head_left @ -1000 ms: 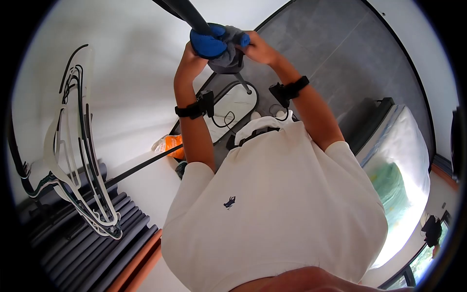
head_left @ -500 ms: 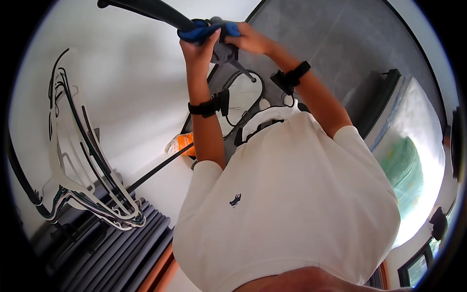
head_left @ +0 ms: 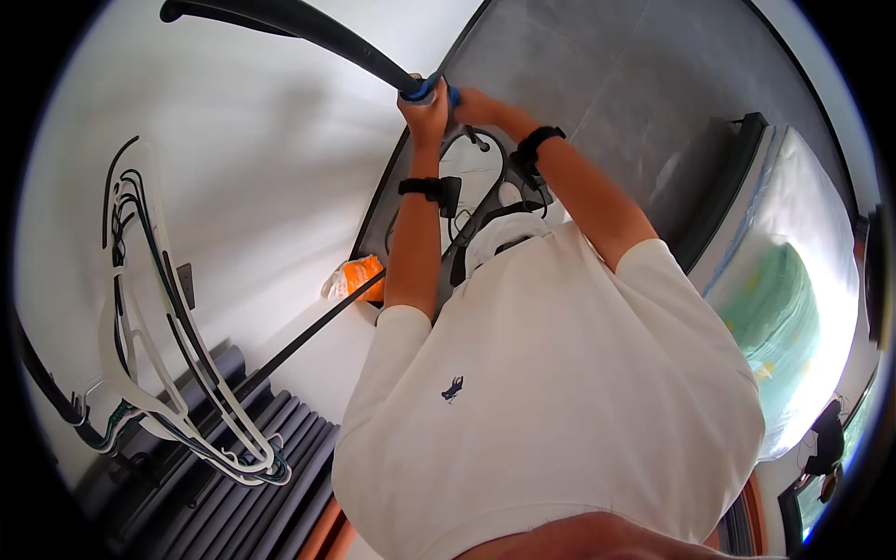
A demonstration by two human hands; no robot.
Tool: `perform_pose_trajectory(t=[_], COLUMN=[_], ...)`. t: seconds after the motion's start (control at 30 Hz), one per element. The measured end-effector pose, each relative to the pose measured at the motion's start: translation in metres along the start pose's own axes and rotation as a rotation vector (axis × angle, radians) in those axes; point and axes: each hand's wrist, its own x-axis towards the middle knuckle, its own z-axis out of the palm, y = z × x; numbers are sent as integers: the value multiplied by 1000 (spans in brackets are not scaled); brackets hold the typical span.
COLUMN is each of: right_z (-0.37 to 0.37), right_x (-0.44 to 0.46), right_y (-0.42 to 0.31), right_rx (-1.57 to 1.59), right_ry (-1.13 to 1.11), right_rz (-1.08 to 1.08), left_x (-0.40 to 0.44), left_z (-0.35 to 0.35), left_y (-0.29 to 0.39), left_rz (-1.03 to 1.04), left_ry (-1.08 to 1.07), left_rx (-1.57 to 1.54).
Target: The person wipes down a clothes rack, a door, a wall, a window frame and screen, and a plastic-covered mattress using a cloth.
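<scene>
At the top centre my left hand (head_left: 427,114) is closed around a blue cloth (head_left: 422,91), pressed against the lower end of a thick black bar (head_left: 317,33). My right hand (head_left: 479,107) is beside it, its fingers curled in at the blue fabric on the other side; fingertips are partly hidden. The bar rises to the upper left and ends in a rounded tip. Below the hands, a dark pole end (head_left: 481,145) shows against a pale oval shape with a dark rim (head_left: 504,161). Black straps with small devices are on both wrists.
White and dark clothes hangers (head_left: 168,327) hang on a black rail at left, above grey folded panels (head_left: 252,467). An orange-and-white bag (head_left: 359,278) lies by the wall. At right is a bed with a white cover (head_left: 803,205) and green fabric (head_left: 775,308).
Both hands have moved slightly down and to the right in view, still at the blue cloth. Less cloth shows now, and the grey fabric below it is mostly hidden. The view has shifted a little.
</scene>
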Motion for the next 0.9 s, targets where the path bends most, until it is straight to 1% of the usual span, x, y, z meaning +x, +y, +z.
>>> perform_pose_trajectory(t=[0.03, 0.1, 0.13, 0.17, 0.2, 0.23, 0.3, 0.33, 0.37, 0.4, 0.43, 0.47, 0.5, 0.53, 0.57, 0.6, 0.63, 0.67, 0.7, 0.73, 0.77, 0.8, 0.83, 0.87, 0.9], right_z=[-2, -20, -19, -20, -11, -5, -6, -3, -4, -5, -11, -16, -26, -31, -44, -54, -57, -72, -66, -64, -74, -90, -109, -120, -146], right_x=[-7, -28, -20, -28, -36, -53, -56, -77, -61, -47, -55, -38, -33, -56, -28, -22, -42, -28, -22, -6, -23, -32, -21, -37, -37], right_y=[-10, -16, -15, 1, 17, 21, 17, 11, -8, -29, -36, -55, -78, -74, -82, -84, -80, -84, -66, -39, -39, -48, -34, -32, -32], right_rx=[13, -237, -299, -295, -231, -168, -144, -144, -116, -95, -101, -80, -20, 13, 88, 85, 36, -12, -164, -256, -185, -187, -327, -298, -285], right_ry=[1, -288, -382, -357, -305, -270, -229, -234, -143, -69, 67, 217, 293, 273, 289, 279, 108, -53, -30, -201, -245, -395, -442, -484, -507], right_rz=[-6, 286, 396, 423, 320, 218, 193, 195, 57, -70, -161, -292, -280, -268, -363, -376, -181, -60, -167, -306, -231, -224, -321, -257, -218], left_x=[-4, -33, -34, -39, -48, -62, -47, -62, -39, -25, -31, -10, -3, -32, -5, 3, -14, -7, -17, -14, -52, -82, -73, -90, -85], left_z=[-7, -7, -11, -6, -11, -15, -23, -11, -16, -15, -1, -11, -24, -19, -37, -35, -24, -39, -57, -55, -61, -60, -40, -26, -11], left_y=[-14, -63, -75, -92, -110, -104, -88, -114, -70, -69, -73, -42, -5, 1, 7, 12, 15, 13, 7, 0, -7, -15, -17, -3, 4], left_rz=[-3, -132, -190, -185, -144, -116, -169, -128, -182, -101, -45, -111, -194, -189, -88, -93, -131, 1, 111, 25, -124, -392, -619, -693, -737], left_ry=[-2, 16, -26, -55, -30, 4, -4, 2, 52, 74, 98, 167, 232, 172, 122, 132, 129, 158, 168, 202, 192, 263, 357, 355, 369], left_rx=[-12, 224, 165, 145, 245, 347, 303, 387, 158, 235, 283, 115, -60, -34, 63, 111, 123, 283, 445, 598, 733, 732, 729, 701, 670])
